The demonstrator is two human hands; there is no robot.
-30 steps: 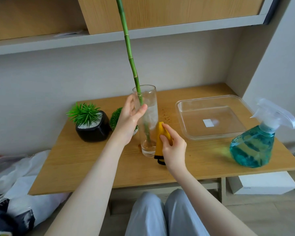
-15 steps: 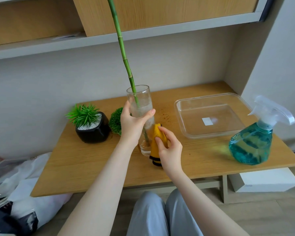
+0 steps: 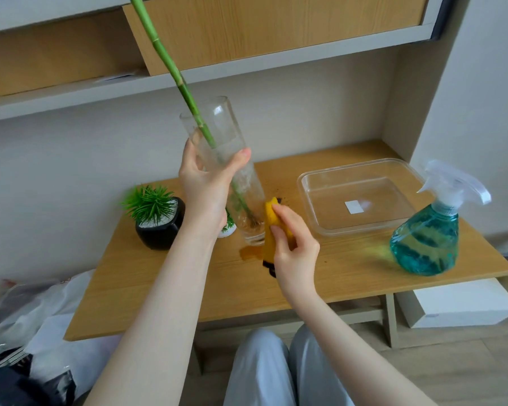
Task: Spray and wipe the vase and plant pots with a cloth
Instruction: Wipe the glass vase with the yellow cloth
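Glass vase lifted and tilted over the middle of the table, cloth at its base

The left hand (image 3: 208,189) is wrapped closed around the middle of the vase (image 3: 226,171), whose rim leans toward the upper left of the frame with the green stalk (image 3: 170,68) reaching up near the shelf edge (image 3: 159,83). The right hand (image 3: 294,250) pinches the yellow cloth (image 3: 272,227) against the vase's lower right side. Below it a wet mark (image 3: 250,253) shows on the table (image 3: 159,288). The front part of the table is open; the black pot (image 3: 160,230) stands at centre left, the clear tray (image 3: 361,197) and spray bottle (image 3: 428,238) at right. Half a second ago the vase stood lower and more upright, so it has risen and tipped
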